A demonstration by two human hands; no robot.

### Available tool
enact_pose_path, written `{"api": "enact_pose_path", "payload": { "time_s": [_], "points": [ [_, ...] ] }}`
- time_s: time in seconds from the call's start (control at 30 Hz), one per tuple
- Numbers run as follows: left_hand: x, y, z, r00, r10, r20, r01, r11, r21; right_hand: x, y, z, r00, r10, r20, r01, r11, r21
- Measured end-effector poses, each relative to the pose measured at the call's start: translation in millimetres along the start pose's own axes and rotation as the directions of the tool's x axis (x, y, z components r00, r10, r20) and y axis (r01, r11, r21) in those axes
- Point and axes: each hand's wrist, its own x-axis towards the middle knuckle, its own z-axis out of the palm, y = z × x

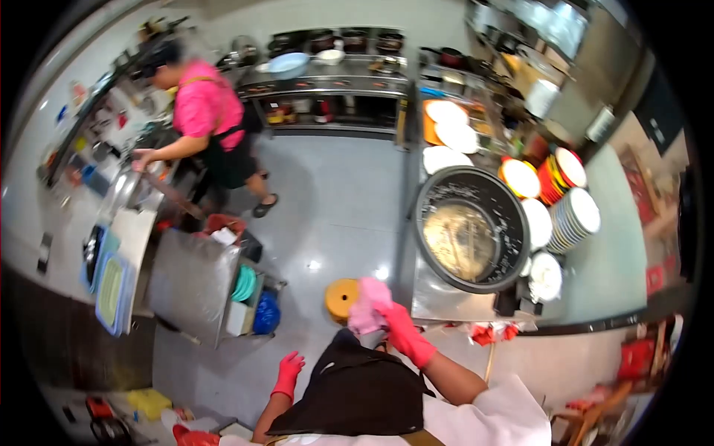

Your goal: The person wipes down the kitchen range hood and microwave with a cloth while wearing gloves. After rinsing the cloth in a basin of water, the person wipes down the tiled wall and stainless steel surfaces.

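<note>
In a pink rubber glove, my right hand (404,332) is closed on a pink cloth (367,306), which hangs in front of my dark apron (357,394). Beyond the cloth, partly hidden by it, a round yellow object (341,299) is on the floor. My left hand (288,372), also gloved in pink, is held low to the left of the apron with its fingers apart and nothing in it. A large black tub (473,229) with a wet-looking, shiny bottom stands on the steel counter, forward and right of my right hand.
A person in a pink shirt (210,108) works at the left counter. A steel cart (195,279) stands at left. Stacked bowls (573,221) and plates (456,137) surround the tub. A steel shelf unit (327,85) lines the back wall.
</note>
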Motion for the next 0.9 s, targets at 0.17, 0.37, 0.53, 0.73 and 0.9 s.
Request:
{"api": "enact_pose_path", "payload": {
  "time_s": [0.17,0.37,0.53,0.73,0.9],
  "points": [
    [19.2,-6.3,-8.5,0.988,-0.157,0.002,0.156,0.983,0.098,40.2,4.4,11.7,0.997,0.016,-0.078,-0.021,0.998,-0.056],
    [87.1,26.1,-42.5,0.671,0.159,0.725,-0.717,-0.112,0.688,90.0,-35.2,46.1,0.997,-0.014,-0.076,0.023,0.993,0.119],
    [192.0,135.2,-23.7,0.977,-0.119,0.178,0.062,0.952,0.298,168.0,-86.0,91.2,0.992,-0.067,-0.106,0.076,0.994,0.082],
    [285.0,273.0,7.9,0.982,0.128,0.136,-0.118,0.989,-0.085,234.2,-168.9,167.2,0.982,-0.162,-0.101,0.163,0.987,0.0],
    [316.5,311.1,25.3,0.993,0.092,0.07,-0.085,0.992,-0.098,272.8,-192.2,195.3,0.987,-0.121,-0.109,0.117,0.992,-0.038]
  ]
}}
